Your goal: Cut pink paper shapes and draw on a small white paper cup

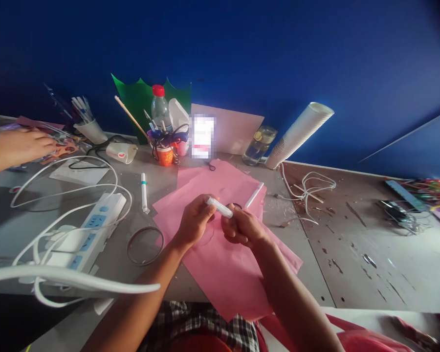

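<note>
Over the pink paper sheets (220, 264), both hands hold a short, whitish, semi-clear tube (220, 207); I cannot make out its exact kind. My left hand (196, 221) pinches its left end between thumb and fingers. At its right end, my right hand (244, 228) is closed with the fingers curled under. A thin white stick (254, 194) lies on the paper just beyond my right hand. To the left of the paper lies a white tube with a teal band (143, 191), and nearer me is a dark thin ring (145, 246).
A power strip (95, 230) with looping white cable lies at left. Another person's hand (33, 144) rests over items at far left. Behind stand an orange cup (165, 155) of tools, a lit phone (204, 137), a glass jar (260, 145) and leaning stacked paper cups (300, 134).
</note>
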Motion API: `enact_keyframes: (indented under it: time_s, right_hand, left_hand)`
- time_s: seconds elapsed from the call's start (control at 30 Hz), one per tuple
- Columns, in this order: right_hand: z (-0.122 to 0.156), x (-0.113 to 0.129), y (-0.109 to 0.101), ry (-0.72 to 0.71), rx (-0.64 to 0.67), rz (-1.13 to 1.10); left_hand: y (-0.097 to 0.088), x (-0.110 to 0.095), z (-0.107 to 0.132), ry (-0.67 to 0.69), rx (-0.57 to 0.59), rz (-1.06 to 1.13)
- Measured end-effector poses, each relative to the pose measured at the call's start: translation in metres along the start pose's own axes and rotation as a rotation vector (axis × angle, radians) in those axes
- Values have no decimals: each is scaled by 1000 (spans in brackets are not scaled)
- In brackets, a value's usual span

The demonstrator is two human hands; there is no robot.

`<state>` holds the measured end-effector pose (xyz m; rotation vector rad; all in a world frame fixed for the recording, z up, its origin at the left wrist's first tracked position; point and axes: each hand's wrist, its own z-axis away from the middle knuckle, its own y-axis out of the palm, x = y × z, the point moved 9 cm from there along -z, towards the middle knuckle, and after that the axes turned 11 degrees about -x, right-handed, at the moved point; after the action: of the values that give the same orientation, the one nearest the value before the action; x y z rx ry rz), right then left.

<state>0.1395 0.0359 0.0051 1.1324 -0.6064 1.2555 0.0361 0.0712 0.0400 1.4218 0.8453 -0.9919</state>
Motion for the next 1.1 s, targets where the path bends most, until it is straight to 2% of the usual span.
enact_keyframes:
  time_s: [0.07,0.2,0.27,0.33,0.47,0.53,0.6,0.73,0.8,0.87,1.0,1.03,1.1]
  right_hand:
    - [-1,5,-4,-37,-5,-50]
    - [4,27,-15,-317,-174,-29]
    - [7,29,-13,-364,-205,-2]
    - [4,22,-8,-314,-171,-36]
    - [-5,-10,6,65,45,-136]
    - [-5,-18,8,171,92,-132]
    - [-6,-11,2,97,33,-111]
    - [2,19,-10,-254,-206,-58]
    - [5,23,-9,-307,-242,-33]
    - [2,15,-5,-231,-188,-45]
    - [-6,-17,5,109,31,-115]
    - [-6,-20,6,149,58,-119]
    - [-8,-15,3,98,32,-125]
  left_hand:
    - [-1,3,0,10,5,-4]
    - [-11,11,-5,18,-48,18]
    - [-14,12,-6,22,-56,30]
    - [-13,9,-6,26,-55,23]
    - [-8,1,-4,25,-44,-43]
    - [-5,2,-3,15,-29,-47]
    - [-6,5,-4,11,-32,-35]
    - [-13,9,-7,36,-59,-32]
    - [-14,8,-7,42,-63,-46]
    - [-13,5,-7,45,-63,-67]
    - [-7,0,-4,53,-24,-92]
    - [-6,0,-3,51,-17,-91]
    - [-6,1,-4,45,-21,-91]
